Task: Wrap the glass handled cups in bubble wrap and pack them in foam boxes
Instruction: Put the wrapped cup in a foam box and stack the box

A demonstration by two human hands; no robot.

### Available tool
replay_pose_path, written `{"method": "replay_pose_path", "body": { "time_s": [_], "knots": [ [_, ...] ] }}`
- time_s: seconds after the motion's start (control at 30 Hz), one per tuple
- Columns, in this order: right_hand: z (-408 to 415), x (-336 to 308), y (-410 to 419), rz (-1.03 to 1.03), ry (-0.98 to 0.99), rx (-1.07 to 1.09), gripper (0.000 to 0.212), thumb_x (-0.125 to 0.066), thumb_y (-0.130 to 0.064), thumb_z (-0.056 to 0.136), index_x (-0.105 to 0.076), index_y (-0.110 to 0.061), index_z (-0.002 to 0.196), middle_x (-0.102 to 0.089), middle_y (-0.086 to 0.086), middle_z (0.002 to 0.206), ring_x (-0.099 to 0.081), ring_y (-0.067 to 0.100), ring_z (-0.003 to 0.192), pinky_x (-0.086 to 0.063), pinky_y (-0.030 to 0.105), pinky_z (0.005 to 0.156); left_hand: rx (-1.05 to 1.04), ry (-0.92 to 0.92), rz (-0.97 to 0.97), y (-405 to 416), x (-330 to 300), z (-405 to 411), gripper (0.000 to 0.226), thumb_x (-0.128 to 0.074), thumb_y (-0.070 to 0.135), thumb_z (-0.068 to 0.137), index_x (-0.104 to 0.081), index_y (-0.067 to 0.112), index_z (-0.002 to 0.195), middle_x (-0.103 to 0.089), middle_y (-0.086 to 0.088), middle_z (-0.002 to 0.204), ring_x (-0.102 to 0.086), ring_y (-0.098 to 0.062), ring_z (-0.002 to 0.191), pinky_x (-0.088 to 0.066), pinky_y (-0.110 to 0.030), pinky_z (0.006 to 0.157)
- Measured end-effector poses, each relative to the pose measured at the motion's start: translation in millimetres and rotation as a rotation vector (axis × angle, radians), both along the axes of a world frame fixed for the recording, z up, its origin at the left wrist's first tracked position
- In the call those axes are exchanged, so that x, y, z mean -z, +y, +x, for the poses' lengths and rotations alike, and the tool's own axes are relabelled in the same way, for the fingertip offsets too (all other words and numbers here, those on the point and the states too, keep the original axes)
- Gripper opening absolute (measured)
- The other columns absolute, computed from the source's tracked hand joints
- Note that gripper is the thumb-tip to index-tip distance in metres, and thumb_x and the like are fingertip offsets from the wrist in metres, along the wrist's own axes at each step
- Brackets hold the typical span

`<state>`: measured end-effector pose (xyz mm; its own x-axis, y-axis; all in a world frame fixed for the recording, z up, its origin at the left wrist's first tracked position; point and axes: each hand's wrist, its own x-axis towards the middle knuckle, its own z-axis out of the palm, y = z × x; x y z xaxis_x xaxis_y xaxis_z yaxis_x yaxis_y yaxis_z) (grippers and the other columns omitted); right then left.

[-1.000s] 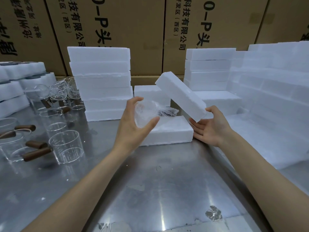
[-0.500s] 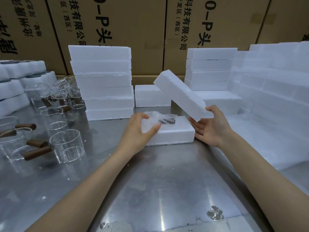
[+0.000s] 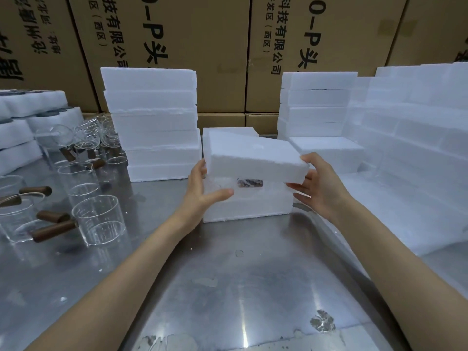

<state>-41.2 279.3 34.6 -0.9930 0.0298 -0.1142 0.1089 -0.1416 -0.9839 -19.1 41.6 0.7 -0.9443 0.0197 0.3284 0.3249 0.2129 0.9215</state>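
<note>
Both ends of a white rectangular foam lid (image 3: pixel 253 158) are grasped: the left hand (image 3: pixel 202 191) is curled round its left end, thumb stretched across the front of the white foam box base (image 3: pixel 247 205) beneath, while the right hand (image 3: pixel 317 184) holds the right end with fingers under the edge and thumb on top. The lid is held tilted over the base, its rear left side higher, and a gap is left open at the front. Through that gap a bubble-wrapped cup (image 3: pixel 249 183) is glimpsed inside the base at the centre of the frame, with only a dark patch and crinkled wrap visible; the rest is hidden. The base is set on a scuffed stainless steel table (image 3: pixel 228 287) that fills the lower half of the frame. At the left, clear glass cups with brown wooden handles (image 3: pixel 98 219) are gathered on the table, some upright and some lying tilted further back. A tall stack of white foam boxes (image 3: pixel 152 122) is placed just behind and left of the lid, a second white foam stack (image 3: pixel 316 105) stands at the upper right, and a broad bank of foam pieces (image 3: pixel 417 148) fills the right edge. Brown printed cardboard cartons (image 3: pixel 202 34) are lined across the top of the frame.
</note>
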Motion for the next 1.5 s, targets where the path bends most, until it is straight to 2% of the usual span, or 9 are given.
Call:
{"method": "replay_pose_path", "body": {
  "time_s": [0.2, 0.37, 0.53, 0.6, 0.73, 0.87, 1.1, 1.4, 1.5],
  "knots": [
    [0.3, 3.6, -7.8, 0.139, 0.066, 0.046, 0.021, -0.052, -0.043, 0.086, -0.06, -0.024, 0.088, -0.069, 0.004, 0.097, -0.064, 0.02, 0.093, -0.047, 0.031, 0.087, 0.148, -0.199, 0.436, -13.3, -4.2, -2.5, 0.126, -0.076, 0.044, 0.043, -0.012, 0.035, 0.152, -0.034, 0.008, 0.151, -0.034, -0.016, 0.138, -0.03, -0.037, 0.11],
    [2.2, 5.5, -13.6, 0.26, 0.136, 0.076, 0.023, -0.05, -0.044, 0.086, -0.06, -0.024, 0.085, -0.068, 0.01, 0.108, -0.064, 0.022, 0.098, -0.046, 0.035, 0.093, 0.17, -0.254, 0.443, -6.7, -8.2, -4.9, 0.113, -0.069, 0.071, 0.057, -0.019, 0.035, 0.152, -0.039, 0.007, 0.151, -0.036, -0.02, 0.139, -0.026, -0.046, 0.116],
    [2.1, 5.8, -15.6, 0.347, 0.163, 0.083, 0.029, -0.047, -0.039, 0.089, -0.06, -0.014, 0.085, -0.065, 0.004, 0.087, -0.061, 0.016, 0.079, -0.045, 0.038, 0.094, 0.098, -0.26, 0.493, 0.9, -8.7, -4.2, 0.085, -0.059, 0.056, 0.07, -0.036, 0.026, 0.146, -0.054, 0.002, 0.139, -0.054, -0.02, 0.125, -0.038, -0.044, 0.109],
    [3.5, 3.6, -16.6, 0.396, 0.179, 0.082, 0.037, -0.044, -0.036, 0.09, -0.056, -0.001, 0.087, -0.06, 0.006, 0.08, -0.056, 0.019, 0.076, -0.047, 0.036, 0.086, 0.065, -0.262, 0.489, -1.6, -8.5, -3.4, 0.079, -0.059, 0.052, 0.07, -0.044, 0.019, 0.14, -0.059, -0.004, 0.133, -0.058, -0.023, 0.119, -0.042, -0.044, 0.105],
    [6.1, 4.7, -16.8, 0.451, 0.244, 0.09, 0.029, -0.042, -0.032, 0.092, -0.048, -0.009, 0.076, -0.05, 0.002, 0.069, -0.048, 0.017, 0.069, -0.04, 0.028, 0.065, -0.022, -0.281, 0.439, -2.2, -6.3, -1.9, 0.086, -0.062, 0.052, 0.058, -0.048, 0.014, 0.134, -0.06, -0.007, 0.12, -0.06, -0.022, 0.099, -0.046, -0.033, 0.082],
    [3.9, 9.4, -16.9, 0.538, 0.268, 0.1, 0.029, -0.043, -0.035, 0.092, -0.049, -0.009, 0.081, -0.049, 0.002, 0.077, -0.048, 0.014, 0.07, -0.041, 0.027, 0.064, -0.063, -0.295, 0.403, -1.9, -2.8, -2.5, 0.093, -0.061, 0.058, 0.048, -0.051, 0.014, 0.129, -0.061, -0.011, 0.123, -0.058, -0.026, 0.109, -0.041, -0.044, 0.105],
    [3.0, 13.5, -17.3, 0.593, 0.256, 0.11, 0.031, -0.044, -0.038, 0.09, -0.047, -0.01, 0.076, -0.046, -0.002, 0.071, -0.044, 0.008, 0.061, -0.035, 0.008, 0.038, -0.09, -0.302, 0.367, 0.3, -3.7, -2.8, 0.093, -0.061, 0.059, 0.046, -0.053, 0.014, 0.127, -0.062, -0.009, 0.12, -0.058, -0.027, 0.109, -0.039, -0.045, 0.106],
    [6.0, 7.8, -19.7, 0.5, 0.099, 0.076, 0.038, -0.046, -0.043, 0.088, -0.056, -0.007, 0.089, -0.06, 0.011, 0.09, -0.061, 0.019, 0.083, -0.054, 0.037, 0.079, -0.066, -0.338, 0.388, 0.6, -8.7, -6.8, 0.022, -0.046, 0.025, 0.093, -0.063, 0.014, 0.101, -0.066, -0.007, 0.106, -0.057, -0.027, 0.106, -0.038, -0.041, 0.104],
    [9.5, 5.5, -20.5, 0.354, 0.003, 0.038, 0.02, -0.049, -0.044, 0.087, -0.055, -0.027, 0.081, -0.061, -0.003, 0.082, -0.062, 0.014, 0.076, -0.053, 0.028, 0.061, -0.078, -0.406, 0.402, 0.7, -7.7, -9.8, 0.022, -0.045, 0.027, 0.095, -0.064, 0.017, 0.093, -0.069, -0.004, 0.097, -0.063, -0.025, 0.096, -0.044, -0.038, 0.097]
  ]
}}
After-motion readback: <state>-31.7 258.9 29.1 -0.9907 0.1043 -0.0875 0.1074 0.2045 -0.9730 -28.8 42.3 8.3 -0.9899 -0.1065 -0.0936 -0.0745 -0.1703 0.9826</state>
